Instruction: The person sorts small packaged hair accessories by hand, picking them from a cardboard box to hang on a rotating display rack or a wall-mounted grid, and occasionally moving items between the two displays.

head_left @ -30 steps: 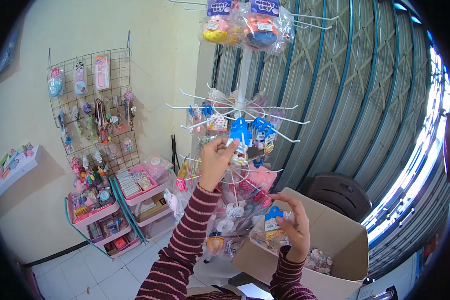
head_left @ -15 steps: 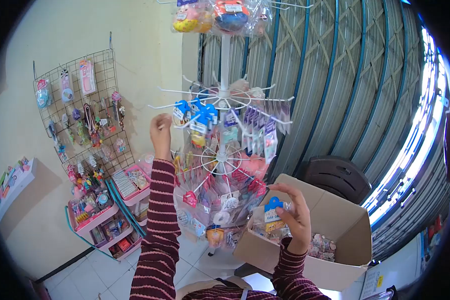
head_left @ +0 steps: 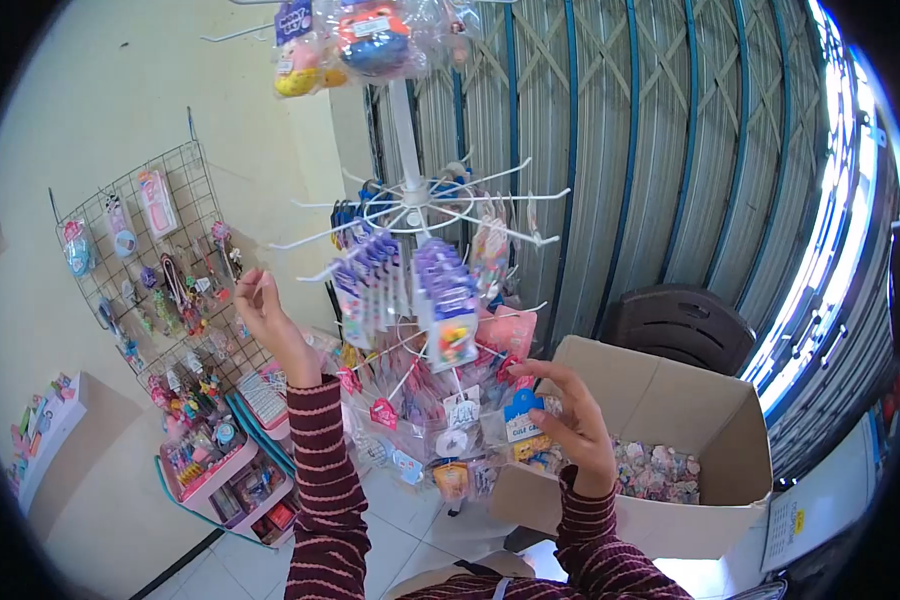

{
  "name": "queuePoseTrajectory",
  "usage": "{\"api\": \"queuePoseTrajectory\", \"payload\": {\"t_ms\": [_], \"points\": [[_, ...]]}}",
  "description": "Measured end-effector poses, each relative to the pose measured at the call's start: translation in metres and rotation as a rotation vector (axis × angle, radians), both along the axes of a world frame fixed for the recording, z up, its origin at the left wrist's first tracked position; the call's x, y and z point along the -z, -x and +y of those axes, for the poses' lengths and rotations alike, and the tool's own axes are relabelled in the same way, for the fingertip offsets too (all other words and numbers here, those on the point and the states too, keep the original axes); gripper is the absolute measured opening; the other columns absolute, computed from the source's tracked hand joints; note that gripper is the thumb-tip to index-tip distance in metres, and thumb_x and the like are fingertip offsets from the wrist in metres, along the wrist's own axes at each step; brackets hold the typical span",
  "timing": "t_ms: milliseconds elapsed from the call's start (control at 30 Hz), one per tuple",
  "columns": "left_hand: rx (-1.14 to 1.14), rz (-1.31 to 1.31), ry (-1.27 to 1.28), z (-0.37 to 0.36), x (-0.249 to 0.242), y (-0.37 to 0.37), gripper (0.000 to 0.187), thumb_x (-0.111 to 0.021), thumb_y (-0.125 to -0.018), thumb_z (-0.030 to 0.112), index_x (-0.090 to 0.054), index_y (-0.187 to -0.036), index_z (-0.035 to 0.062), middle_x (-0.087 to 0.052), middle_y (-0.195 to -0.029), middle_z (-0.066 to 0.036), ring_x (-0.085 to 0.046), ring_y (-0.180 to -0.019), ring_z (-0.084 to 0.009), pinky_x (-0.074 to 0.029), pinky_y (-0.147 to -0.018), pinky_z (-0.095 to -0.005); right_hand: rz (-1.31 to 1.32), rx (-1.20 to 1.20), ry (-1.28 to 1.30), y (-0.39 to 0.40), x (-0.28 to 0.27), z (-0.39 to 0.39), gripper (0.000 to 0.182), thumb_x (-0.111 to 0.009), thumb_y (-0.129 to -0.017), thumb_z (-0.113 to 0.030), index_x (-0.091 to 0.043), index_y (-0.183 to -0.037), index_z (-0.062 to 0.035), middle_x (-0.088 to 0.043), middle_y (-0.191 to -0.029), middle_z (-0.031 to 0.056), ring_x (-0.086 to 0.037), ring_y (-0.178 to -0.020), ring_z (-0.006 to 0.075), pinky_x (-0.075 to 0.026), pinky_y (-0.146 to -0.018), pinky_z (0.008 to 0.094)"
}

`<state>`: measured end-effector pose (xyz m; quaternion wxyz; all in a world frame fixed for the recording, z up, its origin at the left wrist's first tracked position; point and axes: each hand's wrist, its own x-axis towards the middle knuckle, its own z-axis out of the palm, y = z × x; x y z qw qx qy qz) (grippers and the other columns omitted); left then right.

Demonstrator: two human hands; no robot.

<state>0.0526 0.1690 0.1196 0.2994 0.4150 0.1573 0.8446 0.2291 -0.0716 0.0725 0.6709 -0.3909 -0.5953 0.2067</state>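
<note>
Left arm raised, forearm near upright in a striped sleeve, wrist bent back. Left hand (head_left: 267, 313) open, fingers spread and loosely curled, palm toward the rack (head_left: 422, 195); nothing held. Fingertips close to the tip of a white peg (head_left: 305, 239) reaching out at 9 o'clock from the rack's pole; contact cannot be told.

Right arm bent, forearm rising from the lower edge, same striped sleeve. Right hand (head_left: 570, 425) closed in a pinch grasp on a packet (head_left: 523, 420) with a blue header card; thumb on the near face, fingers fanned behind. Packet at 9 o'clock of the palm, header up, clear pouch hanging below, held over the near left corner of the box (head_left: 715, 430).

Box open, of cardboard, at 3 o'clock of the right hand, with small packets on its floor. Rack between the hands: purple-headed packets (head_left: 442, 295) hanging from pegs at 12 o'clock of the held packet, well above it; pink and red packets lower, just beside it at 9 o'clock. Wire grid (head_left: 160, 255) of hung goods on the wall at 9 o'clock of the left hand, apart from it.
</note>
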Motion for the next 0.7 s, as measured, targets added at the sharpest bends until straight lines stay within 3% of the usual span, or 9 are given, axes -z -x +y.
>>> {"api": "queuePoseTrajectory", "payload": {"t_ms": [500,600,667,700], "points": [[-0.032,0.046,-0.046,-0.023,-0.001,-0.018,0.021,-0.049,-0.079,0.015,-0.045,-0.094,0.0014,-0.045,-0.093,-0.005,-0.041,-0.084,-0.012,-0.033,-0.075,-0.0254,0.035,0.062,-0.039,-0.013,0.005,-0.011,0.041,-0.045,-0.068,0.011,-0.041,-0.108,0.0028,-0.046,-0.108,0.0137,-0.039,-0.106,0.022,-0.027,-0.09,0.031],[-0.081,0.09,-0.055,-0.037,0.001,-0.026,0.018,-0.048,-0.08,0.012,-0.045,-0.095,0.0025,-0.046,-0.093,-0.004,-0.042,-0.086,-0.0122,-0.032,-0.079,-0.0253,0.032,0.074,-0.03,-0.012,0.007,-0.01,0.041,-0.046,-0.068,0.01,-0.041,-0.108,0.0028,-0.046,-0.108,0.0137,-0.04,-0.106,0.0221,-0.028,-0.09,0.031],[-0.328,0.269,-0.137,-0.041,0.005,-0.029,0.026,-0.051,-0.079,0.017,-0.044,-0.099,0.0023,-0.046,-0.093,-0.006,-0.042,-0.086,-0.0145,-0.032,-0.079,-0.0277,0.036,0.072,-0.018,-0.012,0.007,-0.009,0.041,-0.046,-0.068,0.01,-0.041,-0.108,0.0028,-0.046,-0.108,0.0137,-0.04,-0.106,0.022,-0.028,-0.09,0.0309],[-0.327,0.272,-0.133,-0.044,0.004,-0.032,0.026,-0.051,-0.079,0.017,-0.044,-0.099,0.0023,-0.046,-0.093,-0.006,-0.042,-0.086,-0.0145,-0.032,-0.079,-0.0277,0.013,0.075,-0.023,-0.012,0.007,-0.008,0.041,-0.046,-0.068,0.01,-0.041,-0.108,0.0027,-0.046,-0.108,0.0138,-0.04,-0.106,0.0219,-0.028,-0.089,0.0308]]}}
